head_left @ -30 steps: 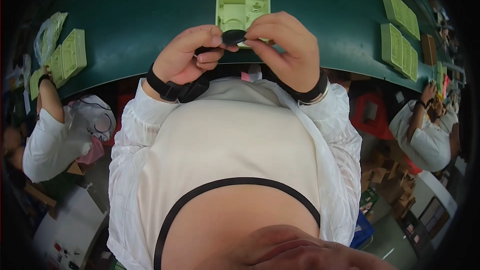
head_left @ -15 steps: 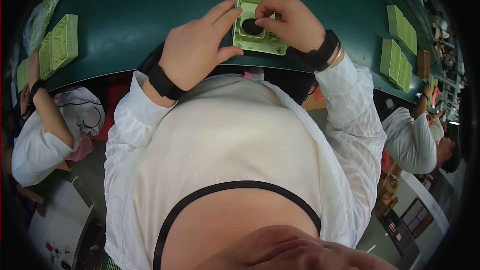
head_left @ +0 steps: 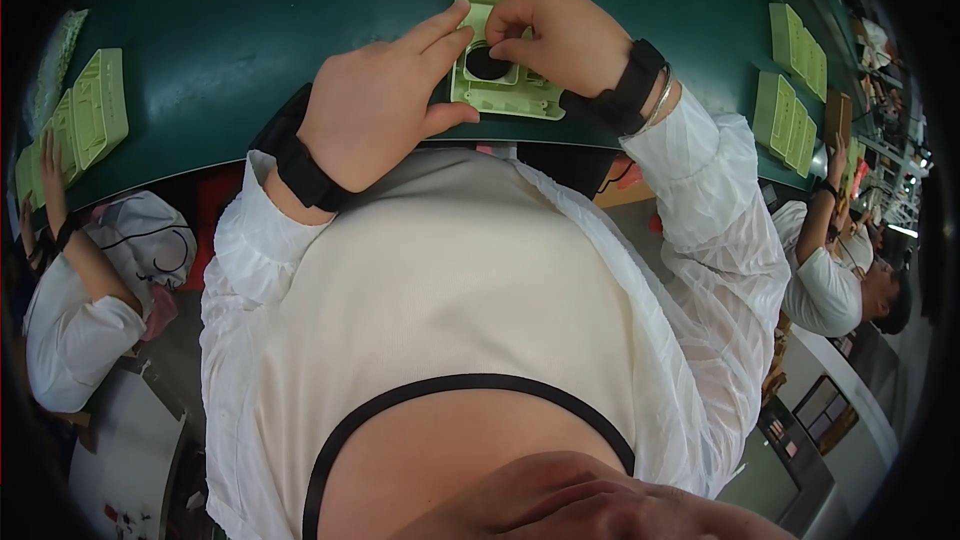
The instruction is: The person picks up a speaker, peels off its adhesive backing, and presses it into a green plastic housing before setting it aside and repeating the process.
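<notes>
A pale green moulded plastic housing [head_left: 505,45] lay open side up at the top centre of the frame, near the front edge of a dark green table [head_left: 250,20]. Its shallow shell held ribs and small compartments, and a round black part [head_left: 487,64] sat in a recess in its lower middle.

The table curved across the whole upper part of the frame. A stack of similar green housings [head_left: 95,110] lay at the upper left, and further green housings [head_left: 790,90] lay in a row at the upper right. A person in white [head_left: 90,290] sat at the left edge, and another person in white [head_left: 830,280] sat at the right edge, both at the same table.

The right hand [head_left: 560,40] rested on top of the housing, its thumb and forefinger pressed together just above the black part; whether they actually pinched it could not be told. The left hand [head_left: 375,110] lay flat and spread on the table, its fingertips touching the housing's left edge. Both wrists wore black bands.
</notes>
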`<state>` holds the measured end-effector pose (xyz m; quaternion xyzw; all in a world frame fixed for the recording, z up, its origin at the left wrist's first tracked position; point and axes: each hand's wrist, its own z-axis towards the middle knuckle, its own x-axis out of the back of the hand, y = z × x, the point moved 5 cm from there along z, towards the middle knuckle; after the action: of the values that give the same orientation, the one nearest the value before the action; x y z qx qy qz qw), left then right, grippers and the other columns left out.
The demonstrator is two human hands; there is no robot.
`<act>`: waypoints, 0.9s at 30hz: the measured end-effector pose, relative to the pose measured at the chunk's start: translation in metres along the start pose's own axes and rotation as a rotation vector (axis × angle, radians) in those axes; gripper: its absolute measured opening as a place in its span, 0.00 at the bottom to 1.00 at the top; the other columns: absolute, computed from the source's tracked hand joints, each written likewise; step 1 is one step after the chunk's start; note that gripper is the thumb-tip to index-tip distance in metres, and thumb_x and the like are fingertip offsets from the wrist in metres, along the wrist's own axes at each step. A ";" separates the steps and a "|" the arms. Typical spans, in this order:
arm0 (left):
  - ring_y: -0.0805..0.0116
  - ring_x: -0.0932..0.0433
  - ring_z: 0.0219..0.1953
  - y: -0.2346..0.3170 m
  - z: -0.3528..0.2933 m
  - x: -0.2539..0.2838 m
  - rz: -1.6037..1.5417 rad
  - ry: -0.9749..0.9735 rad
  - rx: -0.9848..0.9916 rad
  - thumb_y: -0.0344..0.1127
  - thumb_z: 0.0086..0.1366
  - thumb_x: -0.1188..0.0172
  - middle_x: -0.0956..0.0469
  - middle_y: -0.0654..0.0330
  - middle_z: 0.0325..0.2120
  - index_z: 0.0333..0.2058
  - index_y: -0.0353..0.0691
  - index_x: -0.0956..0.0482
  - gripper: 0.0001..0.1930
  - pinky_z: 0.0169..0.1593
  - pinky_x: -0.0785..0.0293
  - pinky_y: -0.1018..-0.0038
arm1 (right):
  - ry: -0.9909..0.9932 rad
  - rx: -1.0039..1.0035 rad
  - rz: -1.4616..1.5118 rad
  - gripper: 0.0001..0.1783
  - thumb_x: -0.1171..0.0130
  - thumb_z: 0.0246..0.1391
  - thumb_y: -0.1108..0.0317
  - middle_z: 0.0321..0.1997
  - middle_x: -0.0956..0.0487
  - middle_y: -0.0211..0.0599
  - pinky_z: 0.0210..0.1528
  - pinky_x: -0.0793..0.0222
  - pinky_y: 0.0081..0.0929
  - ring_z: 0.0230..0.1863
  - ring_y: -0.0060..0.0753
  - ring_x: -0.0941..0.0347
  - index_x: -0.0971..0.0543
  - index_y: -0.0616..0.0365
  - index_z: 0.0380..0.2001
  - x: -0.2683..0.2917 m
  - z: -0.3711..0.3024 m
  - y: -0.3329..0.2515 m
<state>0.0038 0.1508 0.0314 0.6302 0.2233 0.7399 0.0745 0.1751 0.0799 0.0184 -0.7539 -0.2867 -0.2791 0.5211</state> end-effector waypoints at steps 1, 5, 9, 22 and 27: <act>0.57 0.16 0.37 0.000 0.000 -0.002 -0.006 -0.011 0.015 0.51 0.58 0.28 0.29 0.70 0.67 0.59 0.46 0.23 0.33 0.38 0.18 0.67 | -0.002 -0.001 0.000 0.05 0.34 0.55 0.72 0.29 0.17 0.35 0.36 0.28 0.28 0.30 0.32 0.22 0.18 0.59 0.35 0.001 0.000 0.001; 0.57 0.16 0.36 0.001 0.000 -0.004 -0.012 0.046 -0.021 0.51 0.57 0.27 0.29 0.70 0.66 0.59 0.46 0.23 0.33 0.38 0.18 0.68 | -0.038 -0.001 -0.004 0.05 0.34 0.54 0.72 0.28 0.17 0.37 0.37 0.27 0.29 0.30 0.33 0.21 0.18 0.59 0.34 0.002 0.001 0.004; 0.57 0.16 0.34 0.001 0.001 -0.004 -0.024 0.042 -0.018 0.51 0.57 0.27 0.28 0.70 0.66 0.59 0.47 0.23 0.33 0.37 0.19 0.68 | -0.027 -0.001 -0.034 0.05 0.34 0.54 0.71 0.29 0.16 0.38 0.37 0.26 0.30 0.31 0.35 0.19 0.17 0.58 0.34 0.000 0.003 0.004; 0.61 0.15 0.37 -0.012 -0.020 0.009 -0.013 0.051 -0.035 0.50 0.57 0.27 0.26 0.66 0.64 0.56 0.43 0.22 0.31 0.39 0.18 0.70 | 0.046 -0.011 -0.322 0.10 0.37 0.53 0.69 0.39 0.15 0.39 0.44 0.23 0.37 0.41 0.46 0.18 0.13 0.55 0.38 -0.015 0.008 -0.027; 0.61 0.15 0.37 -0.033 -0.049 0.019 -0.009 0.069 -0.032 0.50 0.57 0.27 0.26 0.66 0.64 0.57 0.43 0.22 0.31 0.39 0.18 0.69 | -0.009 -0.075 -0.386 0.10 0.38 0.54 0.69 0.41 0.15 0.38 0.46 0.23 0.37 0.43 0.46 0.18 0.13 0.54 0.39 -0.034 0.021 -0.062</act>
<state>-0.0528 0.1758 0.0297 0.6019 0.2170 0.7643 0.0801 0.1099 0.1135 0.0265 -0.7049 -0.4179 -0.3809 0.4283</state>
